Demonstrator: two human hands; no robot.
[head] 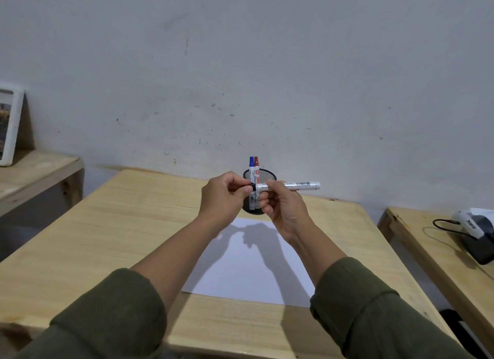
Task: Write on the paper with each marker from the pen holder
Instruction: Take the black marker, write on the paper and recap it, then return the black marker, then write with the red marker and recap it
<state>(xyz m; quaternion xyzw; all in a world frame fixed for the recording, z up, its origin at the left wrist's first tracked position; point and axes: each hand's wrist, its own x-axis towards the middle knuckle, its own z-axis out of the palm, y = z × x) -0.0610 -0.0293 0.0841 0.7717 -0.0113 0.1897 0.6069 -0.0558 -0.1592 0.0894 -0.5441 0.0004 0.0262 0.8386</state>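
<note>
1. The right hand [284, 206] holds a white marker [290, 185] up in the air, above the far end of the paper [248, 273]. Its fingers [267, 198] are curled round the white barrel.
2. The marker lies flat, pointing left and right. It has small black print and a bar code on its side, and a gray end on the right.
3. The left hand [224, 196] pinches the black cap [252, 187] at the marker's left end. Its fingers are clamped on the cap. I cannot tell if the cap is on all the way.
4. Behind the hands stands a round black mesh pen holder [260, 175] at the far edge of the wooden worktop [107, 238].
5. A blue marker [251, 167] and a red marker [256, 166] stand up in the holder, side by side, caps on top.
6. The paper is white and lies flat on the worktop, near the person. The arms' shadows fall on it.
7. Both arms wear dark green sleeves [374, 313].
</note>
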